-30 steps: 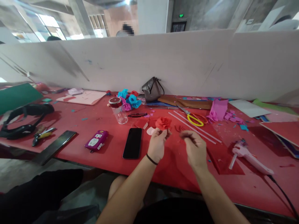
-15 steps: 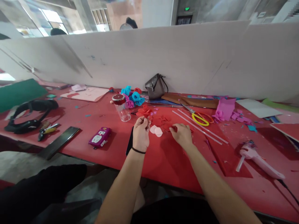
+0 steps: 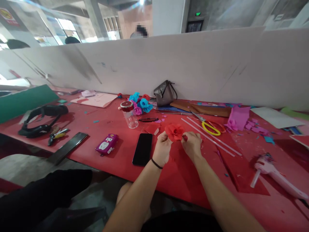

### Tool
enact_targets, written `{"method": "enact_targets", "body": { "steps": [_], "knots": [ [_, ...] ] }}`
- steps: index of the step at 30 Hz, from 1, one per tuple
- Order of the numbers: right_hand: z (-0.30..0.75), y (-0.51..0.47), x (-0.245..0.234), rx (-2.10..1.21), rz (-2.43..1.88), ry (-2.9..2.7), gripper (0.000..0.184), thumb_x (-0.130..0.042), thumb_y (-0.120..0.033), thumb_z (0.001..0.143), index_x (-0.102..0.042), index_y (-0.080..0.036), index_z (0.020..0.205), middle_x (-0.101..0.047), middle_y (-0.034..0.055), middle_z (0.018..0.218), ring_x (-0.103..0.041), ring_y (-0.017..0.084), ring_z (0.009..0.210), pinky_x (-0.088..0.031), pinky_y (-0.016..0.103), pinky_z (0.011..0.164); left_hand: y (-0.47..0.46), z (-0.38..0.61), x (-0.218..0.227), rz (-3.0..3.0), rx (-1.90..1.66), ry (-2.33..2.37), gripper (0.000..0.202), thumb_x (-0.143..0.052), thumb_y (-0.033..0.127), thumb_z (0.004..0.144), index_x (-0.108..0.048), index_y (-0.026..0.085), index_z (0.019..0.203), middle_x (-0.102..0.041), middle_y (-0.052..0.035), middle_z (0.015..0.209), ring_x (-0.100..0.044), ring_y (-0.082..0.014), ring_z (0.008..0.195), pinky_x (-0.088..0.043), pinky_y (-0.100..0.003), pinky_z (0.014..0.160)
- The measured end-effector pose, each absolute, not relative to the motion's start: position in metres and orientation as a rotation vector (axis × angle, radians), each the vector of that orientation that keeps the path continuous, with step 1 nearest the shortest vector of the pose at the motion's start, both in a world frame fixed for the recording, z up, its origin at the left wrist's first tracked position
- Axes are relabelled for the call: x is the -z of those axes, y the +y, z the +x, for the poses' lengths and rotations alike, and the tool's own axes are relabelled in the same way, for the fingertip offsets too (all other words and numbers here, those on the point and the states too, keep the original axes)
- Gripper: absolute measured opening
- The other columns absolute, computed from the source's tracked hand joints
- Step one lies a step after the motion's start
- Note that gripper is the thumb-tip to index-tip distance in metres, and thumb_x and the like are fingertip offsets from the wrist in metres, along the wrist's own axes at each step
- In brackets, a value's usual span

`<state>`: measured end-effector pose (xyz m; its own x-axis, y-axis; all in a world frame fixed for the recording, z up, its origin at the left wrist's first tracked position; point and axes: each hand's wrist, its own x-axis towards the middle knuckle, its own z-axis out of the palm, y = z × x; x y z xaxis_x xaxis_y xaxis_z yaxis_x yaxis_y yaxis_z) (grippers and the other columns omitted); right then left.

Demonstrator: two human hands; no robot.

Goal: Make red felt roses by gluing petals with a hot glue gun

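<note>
A red paper flower with open layered petals is in front of me, just above the red table. My left hand is closed on the flower's underside from the left, with a black band around the wrist. From the right, my right hand pinches a red paper petal against the flower's right edge; the fingers partly hide this petal. Behind the left hand lie red paper scraps. A black phone rests flat to the left of that hand.
A glass jar stands before a bunch of paper flowers. To the right lie clear glue sticks, yellow-handled scissors and a pink glue gun. Further left are a purple pouch and a black headset. A grey bag leans on the partition.
The left hand has moved right with the flower, turning its face toward me. My right hand has come off the scraps on the table to the flower's edge. The phone is now uncovered.
</note>
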<state>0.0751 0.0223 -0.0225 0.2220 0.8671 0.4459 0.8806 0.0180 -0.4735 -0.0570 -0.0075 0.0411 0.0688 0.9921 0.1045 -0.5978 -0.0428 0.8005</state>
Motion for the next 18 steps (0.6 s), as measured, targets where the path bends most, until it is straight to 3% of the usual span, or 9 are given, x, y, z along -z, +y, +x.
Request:
{"method": "enact_targets", "body": {
  "steps": [4, 7, 10, 13, 18],
  "knots": [
    [0.085, 0.021, 0.017, 0.003, -1.693, -1.505, 0.026, -0.046, -0.021, 0.075, -0.071, -0.021, 0.084, -0.069, 0.0085, 0.087, -0.052, 0.025, 0.086, -0.036, 0.039, 0.080, -0.007, -0.055, -0.039, 0.828, -1.432, 0.662, 0.019, -0.081, 0.023, 0.057, -0.070, 0.019, 0.072, -0.071, -0.0005, 0.078, -0.063, -0.0171, 0.086, -0.046, -0.029, 0.084],
    [0.091, 0.015, 0.007, -0.106, -1.455, -1.404, 0.024, -0.045, -0.020, 0.076, -0.069, -0.020, 0.081, -0.069, 0.0075, 0.083, -0.057, 0.023, 0.084, -0.040, 0.039, 0.083, -0.005, -0.051, -0.033, 0.806, -1.429, 0.721, 0.019, -0.079, 0.020, 0.058, -0.070, 0.019, 0.075, -0.069, 0.0014, 0.078, -0.061, -0.0134, 0.082, -0.044, -0.026, 0.085],
    [0.087, 0.006, -0.004, -0.450, -1.159, -1.312, 0.015, -0.053, -0.025, 0.078, -0.067, -0.021, 0.082, -0.068, 0.0047, 0.083, -0.060, 0.020, 0.081, -0.046, 0.036, 0.078, -0.003, -0.047, -0.027, 0.801, -1.392, 0.745, 0.015, -0.076, 0.022, 0.061, -0.067, 0.017, 0.073, -0.065, 0.0019, 0.072, -0.057, -0.0097, 0.072, -0.044, -0.024, 0.080],
    [0.076, -0.003, -0.011, -0.765, -1.003, -1.243, 0.021, -0.063, -0.031, 0.077, -0.065, -0.022, 0.095, -0.066, 0.0025, 0.085, -0.060, 0.017, 0.078, -0.048, 0.033, 0.074, -0.003, -0.046, -0.023, 0.802, -1.337, 0.766, 0.016, -0.072, 0.027, 0.067, -0.062, 0.015, 0.071, -0.060, 0.0018, 0.067, -0.053, -0.0081, 0.063, -0.044, -0.023, 0.073],
    [0.063, -0.010, -0.019, -0.720, -1.071, -1.204, 0.026, -0.071, -0.032, 0.071, -0.060, -0.022, 0.093, -0.060, -0.0002, 0.080, -0.053, 0.013, 0.067, -0.047, 0.029, 0.064, -0.007, -0.047, -0.026, 0.797, -1.200, 0.769, 0.022, -0.069, 0.032, 0.070, -0.054, 0.015, 0.069, -0.054, 0.0023, 0.061, -0.049, -0.0081, 0.057, -0.043, -0.024, 0.066]
  ]
}}
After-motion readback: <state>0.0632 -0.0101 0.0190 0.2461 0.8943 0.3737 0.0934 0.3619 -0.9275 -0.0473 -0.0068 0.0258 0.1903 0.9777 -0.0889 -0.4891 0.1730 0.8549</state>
